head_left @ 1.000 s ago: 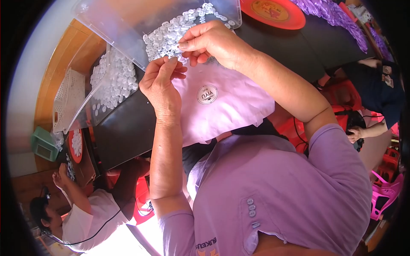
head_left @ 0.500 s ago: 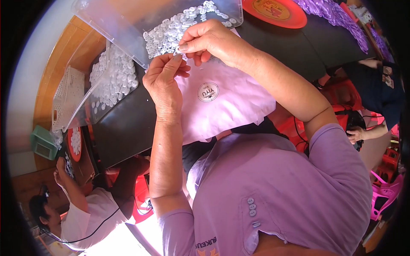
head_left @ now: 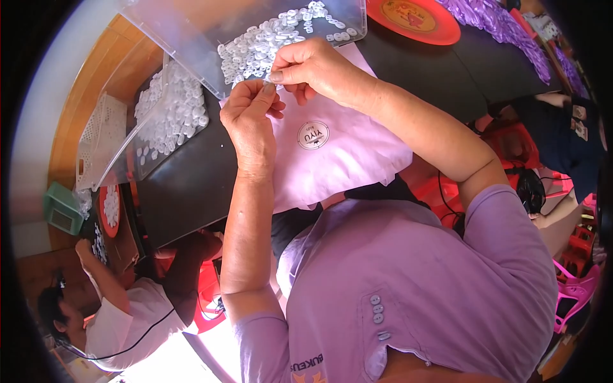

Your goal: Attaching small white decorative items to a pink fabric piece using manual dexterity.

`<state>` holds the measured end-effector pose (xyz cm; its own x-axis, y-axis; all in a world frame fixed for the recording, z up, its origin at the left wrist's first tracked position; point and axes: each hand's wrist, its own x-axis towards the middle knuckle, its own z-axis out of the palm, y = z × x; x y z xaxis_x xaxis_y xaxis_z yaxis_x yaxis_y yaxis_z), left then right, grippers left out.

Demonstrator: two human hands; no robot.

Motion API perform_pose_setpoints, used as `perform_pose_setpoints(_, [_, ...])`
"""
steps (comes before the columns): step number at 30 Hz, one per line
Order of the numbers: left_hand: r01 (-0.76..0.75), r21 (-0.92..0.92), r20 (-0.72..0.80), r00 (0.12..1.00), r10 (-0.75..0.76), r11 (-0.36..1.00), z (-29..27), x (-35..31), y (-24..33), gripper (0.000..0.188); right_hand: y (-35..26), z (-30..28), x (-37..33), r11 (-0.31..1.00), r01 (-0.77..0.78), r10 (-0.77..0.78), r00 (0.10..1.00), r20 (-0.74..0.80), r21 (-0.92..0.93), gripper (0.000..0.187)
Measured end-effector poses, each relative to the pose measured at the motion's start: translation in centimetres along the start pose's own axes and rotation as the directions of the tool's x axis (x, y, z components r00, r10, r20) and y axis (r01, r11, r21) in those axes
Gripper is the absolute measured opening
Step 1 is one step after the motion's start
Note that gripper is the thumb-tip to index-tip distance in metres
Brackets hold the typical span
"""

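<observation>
My left hand [head_left: 250,121] and my right hand [head_left: 322,69] meet above the near edge of a clear plastic box [head_left: 175,51]. Both are closed, thumb and forefinger pinched, fingertips almost touching. A small white piece [head_left: 268,82] shows only in part between them; the fingers hide most of it. Many small white oval pieces [head_left: 255,48] with dark marks lie loose in the box. Below my hands a pale pink cloth [head_left: 357,137] with a round printed mark spreads from the box's edge to my lap.
To the left, a second clear tub [head_left: 169,115] holds a heap of white pieces beside a white perforated basket [head_left: 102,137]. A red round tray [head_left: 440,29] and purple strips [head_left: 495,25] lie at the far right of the black table [head_left: 185,198]. Other people sit on both sides.
My hands stay pinched together with little change; the view has shifted slightly. At the left, the other person's hand has moved lower and leftward.
</observation>
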<state>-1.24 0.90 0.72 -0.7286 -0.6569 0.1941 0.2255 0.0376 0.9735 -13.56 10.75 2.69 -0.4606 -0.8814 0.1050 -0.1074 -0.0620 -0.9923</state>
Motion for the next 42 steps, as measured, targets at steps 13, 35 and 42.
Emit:
perform_pose_setpoints(13, [0.058, -0.175, -0.042, 0.997, -0.067, 0.983, 0.3, 0.1, 0.0, 0.013, -2.2, -1.5, -1.0, 0.999, -0.028, 0.023, 0.989, -0.147, -0.031, 0.018])
perform_pose_setpoints(35, [0.179, -0.036, 0.06, 0.982, -0.176, 0.983, -0.1, 0.1, -0.2, 0.012, 2.2, -12.4, -4.9, 0.037, 0.043, -0.145, 0.989, 0.037, -0.998, 0.019])
perform_pose_setpoints(42, [0.176, -0.068, 0.053, 0.984, -0.173, 0.982, 0.5, 0.1, 0.0, 0.01, 2.3, -12.8, -4.0, 0.037, 0.036, -0.069, 0.997, 0.033, -0.999, 0.02])
